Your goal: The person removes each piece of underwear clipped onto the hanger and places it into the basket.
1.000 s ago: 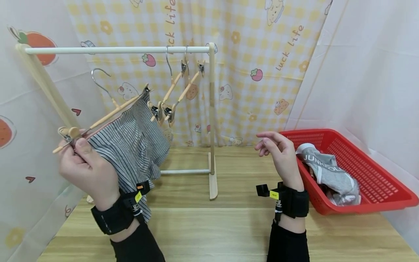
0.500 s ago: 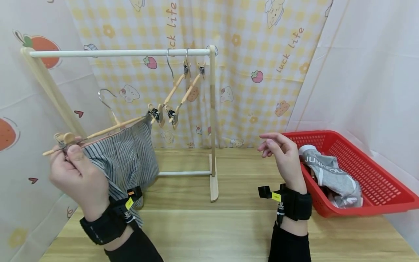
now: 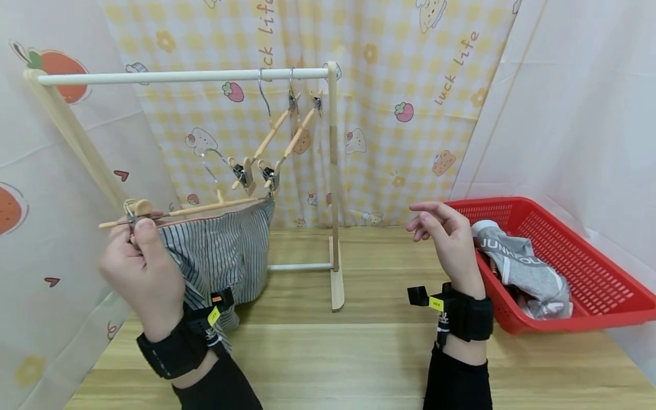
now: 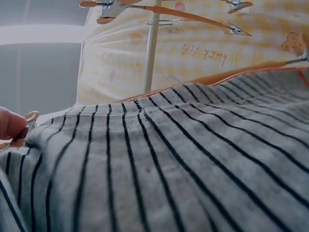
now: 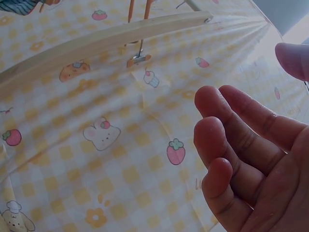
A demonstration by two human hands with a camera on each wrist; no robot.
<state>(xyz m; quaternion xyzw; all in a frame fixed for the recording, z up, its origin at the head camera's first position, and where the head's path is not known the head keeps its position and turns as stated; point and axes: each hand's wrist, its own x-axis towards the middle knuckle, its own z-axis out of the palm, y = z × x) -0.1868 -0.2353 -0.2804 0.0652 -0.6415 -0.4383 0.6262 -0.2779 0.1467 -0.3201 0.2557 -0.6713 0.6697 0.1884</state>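
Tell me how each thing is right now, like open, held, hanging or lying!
Left hand: pinching the wooden clip hanger's end clip.
Grey striped shorts: clipped to that hanger, dangling.
Right hand: open, holding nothing.
Two wooden hangers: hanging on the white rail, bare.
Grey garment: lying in the red basket.

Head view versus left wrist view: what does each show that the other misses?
Only the head view shows the red plastic basket holding a grey garment, the empty right hand, and the left hand pinching the wooden clip hanger. Only the left wrist view shows the cloth's weave up close. Both show the grey black-striped cloth and the white rack rail.
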